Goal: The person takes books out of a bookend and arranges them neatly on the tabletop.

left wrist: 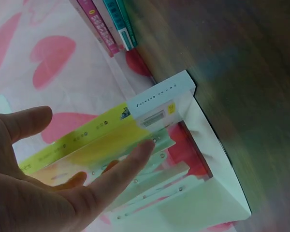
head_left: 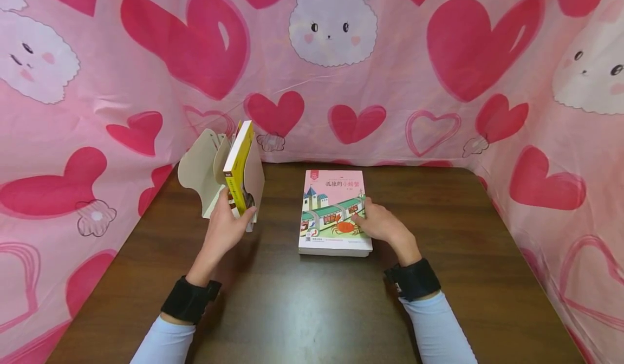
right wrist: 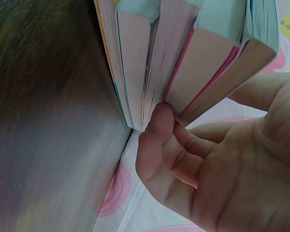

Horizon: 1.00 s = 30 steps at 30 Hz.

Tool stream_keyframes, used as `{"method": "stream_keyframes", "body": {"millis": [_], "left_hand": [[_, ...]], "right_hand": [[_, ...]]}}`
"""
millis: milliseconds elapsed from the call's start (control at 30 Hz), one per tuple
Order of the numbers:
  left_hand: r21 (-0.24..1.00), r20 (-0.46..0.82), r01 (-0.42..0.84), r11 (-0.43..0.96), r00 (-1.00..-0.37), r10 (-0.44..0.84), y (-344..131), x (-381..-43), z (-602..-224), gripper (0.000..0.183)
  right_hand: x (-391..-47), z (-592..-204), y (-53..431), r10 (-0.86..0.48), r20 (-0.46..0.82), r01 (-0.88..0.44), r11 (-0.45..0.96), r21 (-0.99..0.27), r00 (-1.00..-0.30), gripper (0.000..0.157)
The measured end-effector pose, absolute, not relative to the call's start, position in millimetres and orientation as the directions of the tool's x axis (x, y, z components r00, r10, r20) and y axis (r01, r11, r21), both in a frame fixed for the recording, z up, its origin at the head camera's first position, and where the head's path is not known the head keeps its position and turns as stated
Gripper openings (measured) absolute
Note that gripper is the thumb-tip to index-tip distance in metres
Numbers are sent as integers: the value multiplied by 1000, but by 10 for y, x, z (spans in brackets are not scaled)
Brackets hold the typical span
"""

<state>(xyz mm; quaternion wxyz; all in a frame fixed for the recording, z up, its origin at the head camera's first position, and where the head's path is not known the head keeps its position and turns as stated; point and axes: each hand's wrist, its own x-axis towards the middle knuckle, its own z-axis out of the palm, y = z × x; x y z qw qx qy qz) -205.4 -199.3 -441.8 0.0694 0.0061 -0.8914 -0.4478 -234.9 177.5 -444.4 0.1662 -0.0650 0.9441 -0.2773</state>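
A yellow-spined book (head_left: 235, 182) stands upright in a cream book holder (head_left: 195, 171) at the left. My left hand (head_left: 226, 226) is around its spine side, and in the left wrist view the thumb is apart from the book while the index finger (left wrist: 123, 176) is stretched along it. My right hand (head_left: 385, 223) is at the right edge of a stack of books topped by a pink book (head_left: 333, 190) with a crab on its cover. Its thumb lies on that cover, and its curled fingers (right wrist: 162, 121) touch the page edges in the right wrist view.
The stack lies flat on the dark wooden table (head_left: 302, 304). A pink curtain (head_left: 400, 82) with hearts and rabbits surrounds the table at the back and sides. Thin dividers (head_left: 221, 158) stand in the holder left of the yellow book.
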Motion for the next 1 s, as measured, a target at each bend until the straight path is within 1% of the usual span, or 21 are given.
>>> {"method": "stream_keyframes", "body": {"millis": [167, 400, 467, 600, 833, 1000], "left_hand": [[792, 113, 67, 607, -993, -38, -1953, -2145, -4423, 75], [766, 136, 71, 638, -989, -52, -1968, -2219, -4451, 54], [765, 135, 77, 639, -990, -42, -1974, -2243, -4440, 54], [774, 130, 89, 627, -991, -20, -1986, -2281, -4417, 62], [750, 139, 92, 655, -990, -21, -1988, -2260, -4399, 50], [768, 99, 72, 637, -995, -7, -1977, -2193, -4374, 55]], "right_hand": [[-2345, -4444, 1781, -212, -281, -26, 839, -544, -936, 83], [-2334, -4452, 1784, -225, -268, -47, 841, -540, -937, 82], [-2337, -4451, 1790, -224, -263, -51, 843, -536, -938, 82], [-2349, -4445, 1796, -214, -263, -46, 849, -526, -941, 82], [-2356, -4455, 1791, -219, -262, -51, 848, -527, -940, 82], [-2340, -4446, 1788, -217, -273, -42, 847, -530, -937, 83]]}}
